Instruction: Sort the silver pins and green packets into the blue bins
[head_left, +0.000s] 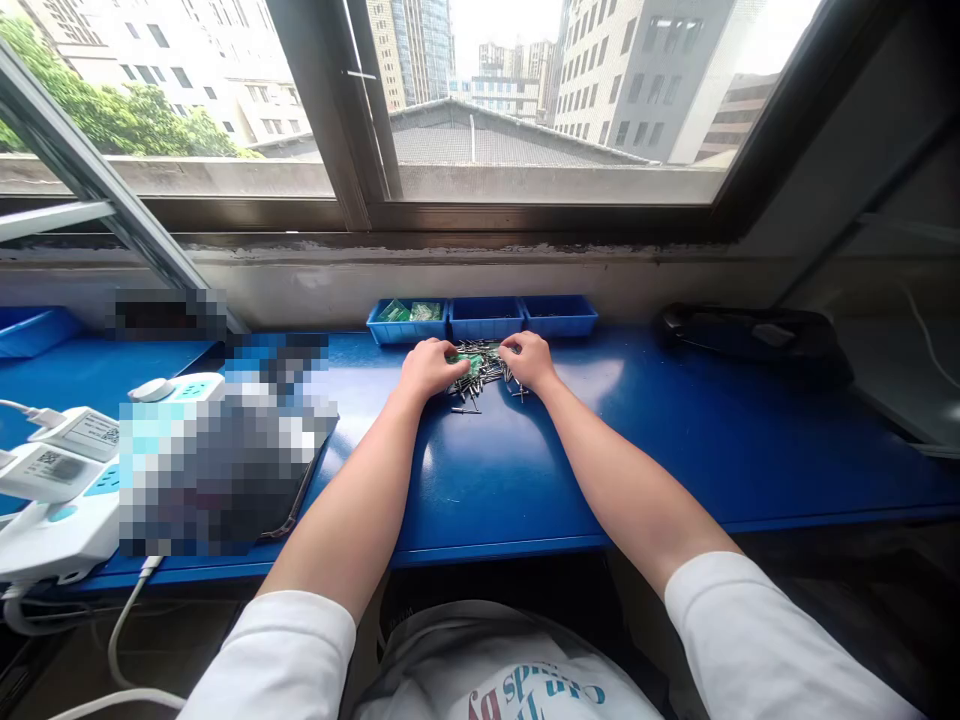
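A loose pile of thin metal pins with dark ends, like rivets or screws (pixel 491 372), lies on the blue table (pixel 480 480). My left hand (pixel 433 369) is at the pile's left side, thumb and fingers closed at the edge of a small green circuit board (pixel 474 366) that lies over the pins. On the right side, my right hand (pixel 531 360) has its thumb and fingertips pinched together at the pins. Whatever is between those fingertips is too small to make out. A few pins lie apart at the front of the pile.
Behind the pile stand three blue bins; the left bin (pixel 409 330) holds green boards in clear bags, beside the middle bin (pixel 486 327) and right bin (pixel 559 325). White power strips (pixel 67 520) with plugs sit left. A dark bag-like object (pixel 750 340) lies right.
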